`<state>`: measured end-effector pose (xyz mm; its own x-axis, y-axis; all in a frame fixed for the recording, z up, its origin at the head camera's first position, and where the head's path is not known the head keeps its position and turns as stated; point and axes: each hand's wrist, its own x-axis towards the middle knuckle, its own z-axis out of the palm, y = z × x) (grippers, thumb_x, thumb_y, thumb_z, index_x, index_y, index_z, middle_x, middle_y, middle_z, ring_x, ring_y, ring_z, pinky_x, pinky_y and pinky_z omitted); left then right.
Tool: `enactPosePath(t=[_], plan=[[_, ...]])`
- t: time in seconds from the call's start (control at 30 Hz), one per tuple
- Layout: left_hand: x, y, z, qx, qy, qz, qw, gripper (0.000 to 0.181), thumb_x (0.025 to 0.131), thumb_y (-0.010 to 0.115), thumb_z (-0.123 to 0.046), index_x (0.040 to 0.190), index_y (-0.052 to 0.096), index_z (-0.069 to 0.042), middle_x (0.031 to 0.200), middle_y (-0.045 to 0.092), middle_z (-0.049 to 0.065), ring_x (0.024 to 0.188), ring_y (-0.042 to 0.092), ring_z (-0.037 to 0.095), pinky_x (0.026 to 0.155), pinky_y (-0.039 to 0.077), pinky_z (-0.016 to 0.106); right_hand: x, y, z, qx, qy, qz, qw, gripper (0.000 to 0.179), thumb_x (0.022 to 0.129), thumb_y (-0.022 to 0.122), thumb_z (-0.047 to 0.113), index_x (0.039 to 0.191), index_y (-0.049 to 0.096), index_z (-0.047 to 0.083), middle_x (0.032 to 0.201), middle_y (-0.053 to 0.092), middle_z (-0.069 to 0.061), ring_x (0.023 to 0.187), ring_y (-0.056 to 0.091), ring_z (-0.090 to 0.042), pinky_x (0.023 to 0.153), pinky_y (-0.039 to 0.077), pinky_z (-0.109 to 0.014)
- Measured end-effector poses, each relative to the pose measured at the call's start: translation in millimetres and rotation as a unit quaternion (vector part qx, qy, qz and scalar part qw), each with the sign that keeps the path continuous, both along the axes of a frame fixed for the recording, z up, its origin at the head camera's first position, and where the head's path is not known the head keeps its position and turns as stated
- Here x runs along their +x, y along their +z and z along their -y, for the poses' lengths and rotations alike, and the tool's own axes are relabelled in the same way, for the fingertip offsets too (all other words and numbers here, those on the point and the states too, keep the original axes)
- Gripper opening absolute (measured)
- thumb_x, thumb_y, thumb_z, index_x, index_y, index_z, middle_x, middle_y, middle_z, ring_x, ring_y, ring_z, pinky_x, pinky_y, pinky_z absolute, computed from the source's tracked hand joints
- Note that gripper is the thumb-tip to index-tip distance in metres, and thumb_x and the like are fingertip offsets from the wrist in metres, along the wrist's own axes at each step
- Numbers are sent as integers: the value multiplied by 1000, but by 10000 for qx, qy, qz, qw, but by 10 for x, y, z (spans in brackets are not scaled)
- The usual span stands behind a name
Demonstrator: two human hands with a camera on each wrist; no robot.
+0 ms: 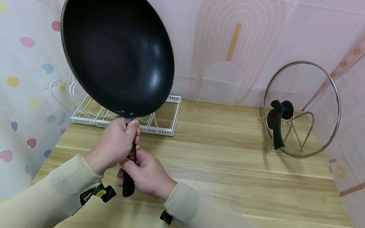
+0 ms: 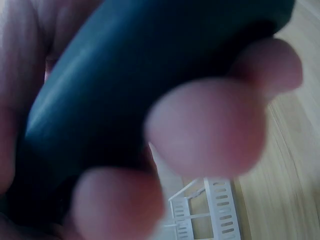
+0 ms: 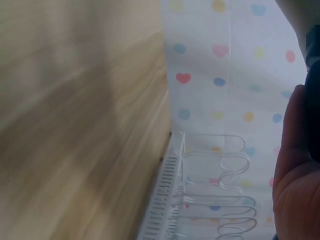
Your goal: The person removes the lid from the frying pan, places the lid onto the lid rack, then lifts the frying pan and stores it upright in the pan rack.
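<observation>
A large black frying pan (image 1: pixel 115 47) is held up with its inside facing me, above the left of the table. My left hand (image 1: pixel 114 143) grips the top of its handle, right below the pan body. Lower down, my right hand (image 1: pixel 151 175) holds the same handle (image 1: pixel 128 186), thumb across the front, with the handle's end sticking out below. In the left wrist view, fingertips (image 2: pixel 207 127) curl around the dark handle (image 2: pixel 110 85). The right wrist view shows part of the right hand (image 3: pixel 300 195) at the edge, against the black handle.
Behind the pan stands a white wire rack (image 1: pixel 156 130), partly hidden by it. At the back right, a glass lid (image 1: pixel 336 111) with a black knob leans upright in a small wire stand (image 1: pixel 311 125). Patterned curtains (image 1: pixel 11 49) border the wooden table (image 1: pixel 231 166).
</observation>
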<state>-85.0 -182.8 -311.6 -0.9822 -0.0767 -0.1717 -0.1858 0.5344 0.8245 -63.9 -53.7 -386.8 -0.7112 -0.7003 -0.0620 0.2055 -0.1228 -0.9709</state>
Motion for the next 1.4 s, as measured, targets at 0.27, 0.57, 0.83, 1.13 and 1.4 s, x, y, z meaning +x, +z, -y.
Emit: enactPosePath(t=[0.27, 0.57, 0.83, 1.13, 1.4], plan=[[-7, -4, 10, -387, -42, -212, 9990, 43, 114, 36, -24, 83, 57, -2, 69, 58, 5, 59, 61, 19, 60, 55, 30, 4, 31, -2, 548, 46, -738, 9958, 28, 112, 52, 24, 107, 61, -2, 82, 71, -15, 66, 73, -16, 64, 59, -22], [-19, -21, 6, -679, -31, -476, 9966, 44, 113, 36, -22, 80, 57, -3, 68, 59, 7, 58, 60, 22, 59, 53, 32, -46, 22, 1, 543, 381, -1055, 9922, 25, 113, 47, 24, 111, 57, 0, 77, 66, -6, 63, 66, -3, 66, 59, -21], [-20, -24, 19, -939, -9, -733, 9929, 45, 112, 35, -20, 76, 57, -4, 64, 59, 7, 56, 58, 23, 59, 50, 35, -84, 19, 29, 635, 585, -1140, 9897, 23, 114, 44, 19, 113, 57, 1, 81, 68, -5, 65, 68, -1, 67, 60, -22], [-19, -19, 41, -929, -122, -911, 9914, 47, 111, 33, -16, 70, 54, -6, 58, 55, 3, 52, 54, 22, 55, 47, 34, -96, 30, 39, 677, 734, -1185, 9879, 25, 114, 43, 20, 114, 58, 0, 85, 69, -6, 68, 68, -1, 70, 60, -22], [-14, -25, 52, -891, -81, -949, 9915, 44, 110, 34, -14, 71, 53, -5, 58, 54, 3, 51, 54, 22, 55, 48, 34, -99, 44, 60, 690, 758, -1206, 9874, 25, 115, 43, 22, 115, 57, 1, 86, 68, -6, 69, 68, -1, 72, 60, -21]])
